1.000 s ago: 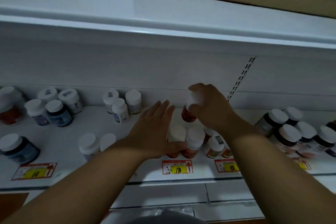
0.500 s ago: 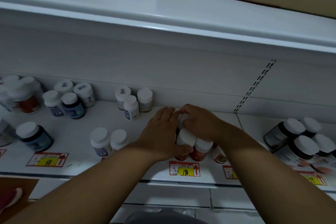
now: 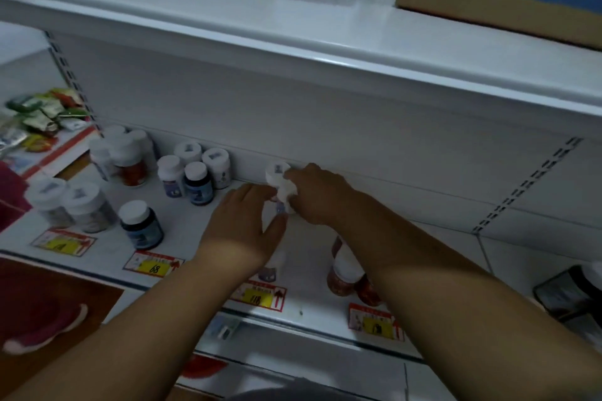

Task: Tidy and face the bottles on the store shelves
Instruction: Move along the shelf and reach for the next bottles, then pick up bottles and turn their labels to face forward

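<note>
Head view: the right hand point(image 3: 317, 194) grasps a small white-capped plastic bottle point(image 3: 280, 184) near the back wall of the white metal shelf point(image 3: 192, 231); the left hand point(image 3: 242, 221) — fingers relaxed — touches that bottle's left side; red-brown bottles point(image 3: 342, 273) stand nearer the shelf's front edge.

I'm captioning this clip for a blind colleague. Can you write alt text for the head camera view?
Both hands meet at the back of a white store shelf: the right hand grips white-capped bottles while the left hand rests open against them. More white-capped bottles stand to the left, with yellow price tags along the shelf edge.
</note>
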The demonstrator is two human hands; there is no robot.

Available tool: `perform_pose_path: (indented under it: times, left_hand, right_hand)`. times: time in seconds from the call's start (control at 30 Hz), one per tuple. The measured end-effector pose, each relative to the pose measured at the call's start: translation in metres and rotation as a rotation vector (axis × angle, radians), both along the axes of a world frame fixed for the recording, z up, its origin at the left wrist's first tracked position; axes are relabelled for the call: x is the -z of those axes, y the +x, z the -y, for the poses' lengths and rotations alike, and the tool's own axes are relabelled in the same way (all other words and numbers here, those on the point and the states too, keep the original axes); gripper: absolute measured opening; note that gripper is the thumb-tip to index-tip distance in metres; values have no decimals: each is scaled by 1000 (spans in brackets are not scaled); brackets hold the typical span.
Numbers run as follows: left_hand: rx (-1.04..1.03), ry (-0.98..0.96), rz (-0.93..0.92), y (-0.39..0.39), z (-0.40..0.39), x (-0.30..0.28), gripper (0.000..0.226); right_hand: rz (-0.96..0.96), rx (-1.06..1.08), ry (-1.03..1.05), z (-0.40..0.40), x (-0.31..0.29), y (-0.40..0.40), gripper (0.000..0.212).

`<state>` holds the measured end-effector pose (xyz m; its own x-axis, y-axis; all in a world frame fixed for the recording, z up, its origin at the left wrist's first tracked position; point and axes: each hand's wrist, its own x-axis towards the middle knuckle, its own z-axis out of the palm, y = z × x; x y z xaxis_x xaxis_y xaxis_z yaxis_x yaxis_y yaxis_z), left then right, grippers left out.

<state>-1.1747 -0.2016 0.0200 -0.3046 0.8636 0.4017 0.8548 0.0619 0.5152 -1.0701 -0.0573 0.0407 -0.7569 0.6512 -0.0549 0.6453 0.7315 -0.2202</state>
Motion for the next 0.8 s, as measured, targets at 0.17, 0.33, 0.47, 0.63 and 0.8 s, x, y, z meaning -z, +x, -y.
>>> perform_pose_path:
  times: [0.17,0.33,0.47,0.63,0.8]
  left_hand:
    - [42,-97,-64,-26,20,13,60]
    - [211,-396,-341,-38,16,20,83]
    - [301,-503,-479,-40,6,22,80]
    - [326,-518,-442,-40,5,23,71]
    - [391,-457,-505,-36,1,23,74]
  right_hand:
    - [101,118,154,4,12,-34,56]
    - [37,158,40,8,7,-34,47]
    - [11,120,-13,26,-3,-13,49]
    - [116,138,-55,66,-11,11,33]
    - [270,190,-105,93,-5,14,48]
